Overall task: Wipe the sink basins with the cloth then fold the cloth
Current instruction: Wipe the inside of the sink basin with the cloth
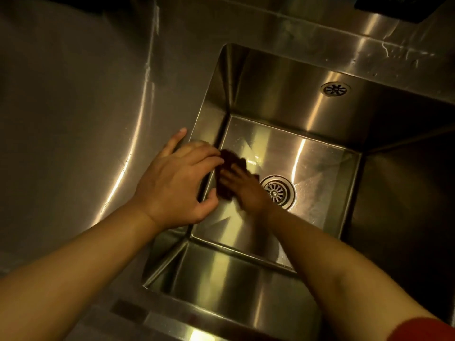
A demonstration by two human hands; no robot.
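Observation:
A deep stainless steel sink basin [320, 153] fills the middle and right of the view. A dark cloth [227, 163] lies on the basin floor by the left wall, left of the round drain [278, 191]. My right hand [242, 187] reaches down into the basin and presses flat on the cloth, slightly blurred. My left hand [176, 179] rests on the sink's left rim with relaxed, spread fingers that hang over the edge and hold nothing.
A steel counter [73, 107] stretches to the left of the basin. An overflow grille [335, 89] sits high on the basin's back wall. A dark object [403, 6] lies at the top right corner behind the sink ledge.

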